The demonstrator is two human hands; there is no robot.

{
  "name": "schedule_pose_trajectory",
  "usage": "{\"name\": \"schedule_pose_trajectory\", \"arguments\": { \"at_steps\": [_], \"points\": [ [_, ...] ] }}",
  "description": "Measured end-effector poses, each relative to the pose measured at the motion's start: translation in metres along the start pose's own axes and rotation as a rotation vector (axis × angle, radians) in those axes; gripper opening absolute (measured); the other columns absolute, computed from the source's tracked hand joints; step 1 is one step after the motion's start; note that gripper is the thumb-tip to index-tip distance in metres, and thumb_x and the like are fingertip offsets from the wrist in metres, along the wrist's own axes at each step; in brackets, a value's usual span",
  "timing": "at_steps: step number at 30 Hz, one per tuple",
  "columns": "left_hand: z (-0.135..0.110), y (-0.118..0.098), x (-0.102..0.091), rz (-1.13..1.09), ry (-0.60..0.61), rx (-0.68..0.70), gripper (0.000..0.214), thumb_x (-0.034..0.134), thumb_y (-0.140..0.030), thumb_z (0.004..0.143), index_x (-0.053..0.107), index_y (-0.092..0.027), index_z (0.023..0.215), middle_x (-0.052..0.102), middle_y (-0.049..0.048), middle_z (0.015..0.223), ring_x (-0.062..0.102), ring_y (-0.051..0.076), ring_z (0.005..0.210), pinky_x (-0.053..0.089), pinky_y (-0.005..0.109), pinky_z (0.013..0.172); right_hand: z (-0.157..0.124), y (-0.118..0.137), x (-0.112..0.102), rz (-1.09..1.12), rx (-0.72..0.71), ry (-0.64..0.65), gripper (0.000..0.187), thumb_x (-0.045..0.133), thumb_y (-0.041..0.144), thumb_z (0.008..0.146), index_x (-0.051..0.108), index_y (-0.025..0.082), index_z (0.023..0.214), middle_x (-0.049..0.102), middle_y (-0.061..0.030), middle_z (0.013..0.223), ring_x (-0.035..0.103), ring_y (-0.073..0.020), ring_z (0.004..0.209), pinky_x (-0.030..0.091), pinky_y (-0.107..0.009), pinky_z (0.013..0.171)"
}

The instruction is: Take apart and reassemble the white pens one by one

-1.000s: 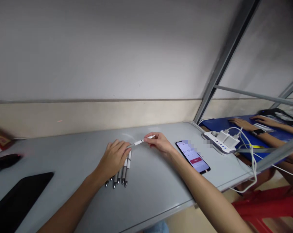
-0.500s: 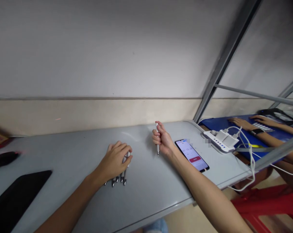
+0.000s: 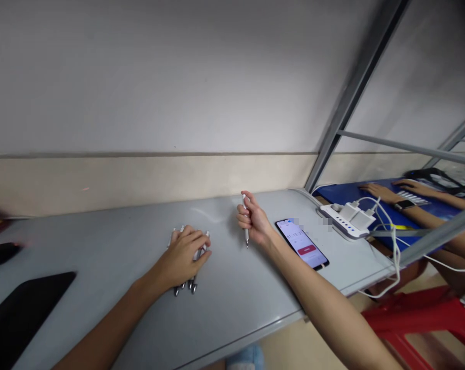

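Note:
My left hand [image 3: 186, 254] lies over a bunch of white-and-silver pens [image 3: 192, 285] on the grey table, fingers curled around them. Their white ends poke out beyond the knuckles, while silver ends show below the palm. The middle of the bunch is hidden. To the right, my right hand [image 3: 255, 218] is closed around a single white pen [image 3: 246, 234]. That pen stands upright above the tabletop, its metal tip pointing down and my thumb near its top end.
A phone [image 3: 302, 244] showing a timer lies right of my right forearm. Beyond it are a power strip [image 3: 346, 222] with chargers and white cables, and a metal frame post [image 3: 351, 97]. Another person's hands [image 3: 382, 193] rest on a blue surface. A black flat object [image 3: 28, 313] lies left.
The view has shifted slightly. White pen ends now show above my left hand's fingers. My right hand keeps the pen upright much as before.

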State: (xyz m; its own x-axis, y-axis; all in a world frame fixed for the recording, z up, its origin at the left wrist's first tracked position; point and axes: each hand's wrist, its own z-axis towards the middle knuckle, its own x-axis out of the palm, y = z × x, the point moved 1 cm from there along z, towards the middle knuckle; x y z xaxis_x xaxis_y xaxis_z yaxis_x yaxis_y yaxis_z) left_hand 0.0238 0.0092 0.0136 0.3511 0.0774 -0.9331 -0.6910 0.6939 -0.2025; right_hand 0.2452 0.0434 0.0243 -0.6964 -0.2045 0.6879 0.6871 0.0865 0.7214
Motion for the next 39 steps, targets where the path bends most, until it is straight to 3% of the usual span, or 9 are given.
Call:
{"name": "schedule_pose_trajectory", "arguments": {
  "at_steps": [10, 15, 22, 27, 32, 39],
  "points": [
    [-0.002, -0.002, 0.001, -0.048, 0.044, 0.011, 0.022, 0.048, -0.036, 0.09, 0.067, -0.027, 0.088, 0.067, 0.0023, 0.091, 0.049, 0.023, 0.094, 0.027, 0.043, 0.09, 0.0, -0.002, 0.0, -0.014, 0.012, 0.008, 0.029, 0.059, 0.033, 0.088, 0.044, 0.033, 0.112, 0.027, 0.0095, 0.058, 0.016, -0.0056, 0.042, 0.008, -0.018, 0.04],
    [-0.002, -0.006, 0.002, -0.085, 0.058, 0.001, 0.017, 0.051, -0.032, 0.087, 0.067, -0.028, 0.086, 0.067, 0.0002, 0.083, 0.051, 0.022, 0.09, 0.029, 0.04, 0.086, -0.001, -0.002, 0.001, -0.017, 0.018, -0.011, 0.024, 0.061, 0.033, 0.086, 0.044, 0.031, 0.103, 0.025, 0.01, 0.057, 0.015, -0.0053, 0.041, 0.007, -0.017, 0.039],
    [0.0, -0.005, -0.001, -0.166, -0.025, -0.08, 0.013, 0.054, -0.028, 0.082, 0.066, -0.025, 0.085, 0.063, -0.0003, 0.074, 0.055, 0.02, 0.082, 0.036, 0.037, 0.081, 0.0, -0.003, -0.001, -0.017, 0.008, -0.015, 0.023, 0.059, 0.033, 0.087, 0.045, 0.032, 0.106, 0.027, 0.0098, 0.056, 0.015, -0.0053, 0.041, 0.007, -0.018, 0.039],
    [0.005, 0.008, -0.007, -0.422, -0.14, -0.24, 0.016, 0.055, -0.032, 0.082, 0.066, -0.025, 0.093, 0.065, 0.0007, 0.084, 0.059, 0.019, 0.082, 0.043, 0.034, 0.08, -0.001, -0.003, 0.0, -0.014, 0.009, -0.003, 0.026, 0.059, 0.032, 0.087, 0.044, 0.033, 0.108, 0.027, 0.0098, 0.057, 0.016, -0.0054, 0.041, 0.007, -0.018, 0.039],
    [0.009, 0.021, -0.007, -0.76, -0.237, -0.445, 0.02, 0.06, -0.037, 0.079, 0.063, -0.023, 0.093, 0.063, -0.0006, 0.077, 0.057, 0.015, 0.068, 0.042, 0.026, 0.062, 0.0, -0.004, 0.0, -0.014, 0.025, -0.022, 0.024, 0.061, 0.031, 0.085, 0.043, 0.031, 0.102, 0.028, 0.0103, 0.056, 0.015, -0.0052, 0.04, 0.007, -0.018, 0.039],
    [0.011, 0.018, -0.012, -1.169, -0.366, -0.616, 0.026, 0.063, -0.038, 0.075, 0.057, -0.021, 0.095, 0.056, -0.0031, 0.07, 0.057, 0.012, 0.058, 0.04, 0.021, 0.05, -0.001, -0.005, 0.002, -0.123, 0.062, -0.067, 0.027, 0.062, 0.038, 0.083, 0.04, 0.025, 0.086, 0.035, 0.01, 0.055, 0.017, -0.0042, 0.04, 0.008, -0.017, 0.037]
  ]
}}
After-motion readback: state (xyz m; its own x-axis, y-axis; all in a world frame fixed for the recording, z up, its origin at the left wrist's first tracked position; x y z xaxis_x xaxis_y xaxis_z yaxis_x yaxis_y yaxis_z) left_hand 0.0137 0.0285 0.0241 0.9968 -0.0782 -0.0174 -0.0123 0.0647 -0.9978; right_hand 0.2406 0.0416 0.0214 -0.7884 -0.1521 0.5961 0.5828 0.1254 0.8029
